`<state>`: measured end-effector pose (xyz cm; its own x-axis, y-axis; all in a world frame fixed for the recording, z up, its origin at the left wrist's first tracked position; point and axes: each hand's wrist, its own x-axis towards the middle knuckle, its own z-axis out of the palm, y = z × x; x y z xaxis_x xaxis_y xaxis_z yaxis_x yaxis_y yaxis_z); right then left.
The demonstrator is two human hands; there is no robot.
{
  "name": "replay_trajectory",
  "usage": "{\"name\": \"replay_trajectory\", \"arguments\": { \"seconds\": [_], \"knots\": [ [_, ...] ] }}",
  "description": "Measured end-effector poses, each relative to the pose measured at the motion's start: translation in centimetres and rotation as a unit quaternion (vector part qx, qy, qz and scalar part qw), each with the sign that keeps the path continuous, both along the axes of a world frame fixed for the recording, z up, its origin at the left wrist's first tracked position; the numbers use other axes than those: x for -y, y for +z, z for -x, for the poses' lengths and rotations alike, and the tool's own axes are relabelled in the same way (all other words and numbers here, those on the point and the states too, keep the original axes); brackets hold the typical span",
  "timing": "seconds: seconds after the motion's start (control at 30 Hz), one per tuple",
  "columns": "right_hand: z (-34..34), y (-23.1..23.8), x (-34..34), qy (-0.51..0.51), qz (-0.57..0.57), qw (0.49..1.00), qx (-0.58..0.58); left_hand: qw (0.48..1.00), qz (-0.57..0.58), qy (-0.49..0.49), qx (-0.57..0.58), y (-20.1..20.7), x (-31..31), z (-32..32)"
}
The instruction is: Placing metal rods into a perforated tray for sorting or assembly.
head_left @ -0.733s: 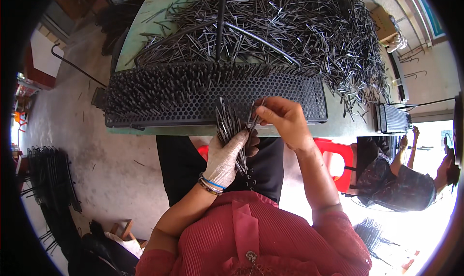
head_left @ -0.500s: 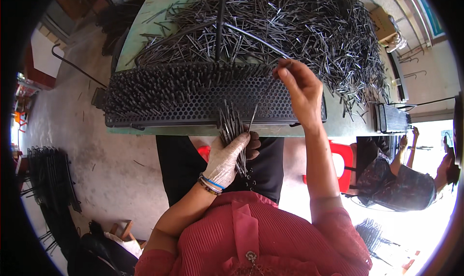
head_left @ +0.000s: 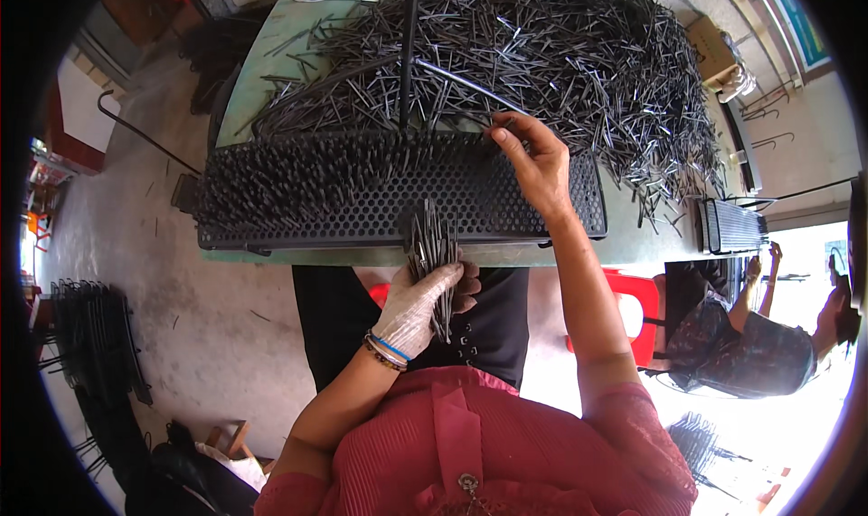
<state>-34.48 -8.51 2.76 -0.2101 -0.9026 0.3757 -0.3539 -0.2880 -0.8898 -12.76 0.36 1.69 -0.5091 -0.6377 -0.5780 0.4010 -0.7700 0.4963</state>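
Note:
My left hand [head_left: 418, 301], in a white work glove with dark fingers, is closed round a bundle of thin dark rods [head_left: 432, 236] at the table's near edge. The bundle stands roughly upright, its tips over the rack's front rim. Before me lies a long black perforated rack [head_left: 380, 198]. Its left part and back rows are filled with upright rods [head_left: 271, 173]; many holes in the middle and right show bare. My bare right hand [head_left: 541, 168] is at the rack's back edge, right of centre, thumb and fingers pinched together. What they hold, if anything, is too dark to make out.
A large heap of loose dark rods [head_left: 561, 64] covers the green table [head_left: 244, 105] behind the rack. A black upright bar [head_left: 409, 55] rises mid-rack. Another person [head_left: 732, 335] works at a similar rack [head_left: 731, 225] on the right, near a red stool [head_left: 637, 313].
My right hand has moved left along the rack's back edge. The single rod that leaned out from the left hand's bundle now lies in with the others.

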Motion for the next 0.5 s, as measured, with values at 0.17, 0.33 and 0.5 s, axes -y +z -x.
{"name": "replay_trajectory", "arguments": {
  "seconds": [0.17, 0.33, 0.5],
  "knots": [
    [-0.1, -0.1, -0.2, -0.023, 0.009, 0.999, -0.023, 1.000, 0.004, -0.011, -0.005, 0.0, 0.1, 0.0],
    [-0.8, 0.5, -0.1, -0.055, 0.027, 0.994, -0.095, 1.000, 0.011, -0.011, -0.009, 0.0, 0.1, -0.1],
    [-1.1, 0.0, -0.6, -0.066, 0.075, 0.981, -0.166, 1.000, 0.022, -0.021, -0.002, -0.3, 0.1, -0.2]
  ]
}}
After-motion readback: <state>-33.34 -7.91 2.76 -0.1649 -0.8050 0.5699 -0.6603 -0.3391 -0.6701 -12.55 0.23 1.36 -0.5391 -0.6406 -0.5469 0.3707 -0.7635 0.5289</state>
